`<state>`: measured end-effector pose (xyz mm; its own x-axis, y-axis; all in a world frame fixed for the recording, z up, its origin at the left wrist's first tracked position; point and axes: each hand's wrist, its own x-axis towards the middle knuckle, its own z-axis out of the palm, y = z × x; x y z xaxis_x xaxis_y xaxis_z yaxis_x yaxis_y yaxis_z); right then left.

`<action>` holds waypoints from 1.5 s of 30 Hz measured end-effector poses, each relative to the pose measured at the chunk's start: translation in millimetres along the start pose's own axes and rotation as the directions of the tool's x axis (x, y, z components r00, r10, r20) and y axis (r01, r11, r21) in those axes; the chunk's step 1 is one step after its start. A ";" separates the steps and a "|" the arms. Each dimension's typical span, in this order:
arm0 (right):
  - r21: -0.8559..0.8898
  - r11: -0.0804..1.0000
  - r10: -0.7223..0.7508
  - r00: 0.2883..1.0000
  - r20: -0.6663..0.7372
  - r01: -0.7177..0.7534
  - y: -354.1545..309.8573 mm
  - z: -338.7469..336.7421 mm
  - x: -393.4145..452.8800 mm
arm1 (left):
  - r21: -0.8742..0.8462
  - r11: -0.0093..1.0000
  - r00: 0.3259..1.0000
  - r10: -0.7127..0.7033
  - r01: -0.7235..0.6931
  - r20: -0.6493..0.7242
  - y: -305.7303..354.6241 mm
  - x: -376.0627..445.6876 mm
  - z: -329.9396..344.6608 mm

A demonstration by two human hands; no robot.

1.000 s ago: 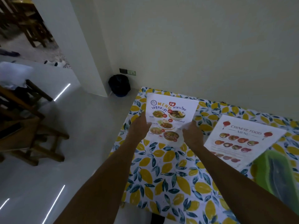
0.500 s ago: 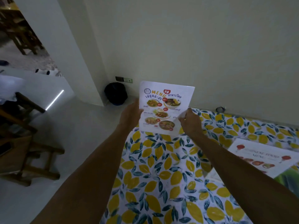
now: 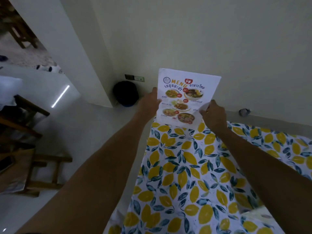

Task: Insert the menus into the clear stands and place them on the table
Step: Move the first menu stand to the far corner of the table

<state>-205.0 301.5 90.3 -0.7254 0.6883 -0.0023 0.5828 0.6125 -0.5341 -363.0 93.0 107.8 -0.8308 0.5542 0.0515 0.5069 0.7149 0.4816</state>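
A white Thai food menu (image 3: 184, 97) with dish photos is held upright in the air above the far left corner of the table (image 3: 185, 174), which wears a lemon-print cloth. My left hand (image 3: 149, 103) grips the menu's left edge. My right hand (image 3: 212, 114) pinches its lower right edge, where a clear film or stand edge seems to show; I cannot tell which. A pale corner of another sheet (image 3: 253, 214) shows at the table's lower right.
A black bin (image 3: 125, 93) stands on the floor by the wall corner. Wooden chairs (image 3: 32, 149) crowd the left side. A small grey object (image 3: 244, 112) lies at the wall behind the table. The wall runs close behind the table.
Both hands lifted the Thai menu off the table and raised it upright. The view swung left and up, so the Chinese food menu and green container left the frame.
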 end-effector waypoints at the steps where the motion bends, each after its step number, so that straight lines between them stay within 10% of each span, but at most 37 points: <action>1: 0.003 1.000 0.007 1.000 0.002 -0.007 0.6 3.7 6.9 | 0.003 1.000 1.000 -0.003 0.003 0.006 -1.7 7.1 4.9; 45: -0.033 0.991 0.132 0.986 0.098 -0.130 18.3 26.6 26.1 | 0.034 0.998 0.979 -0.066 0.060 0.191 -20.7 34.3 46.3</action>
<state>-223.1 320.3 57.9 -0.6741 0.7221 -0.1554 0.6838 0.5305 -0.5009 -391.3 117.0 59.1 -0.8032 0.5770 -0.1479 0.4634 0.7613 0.4536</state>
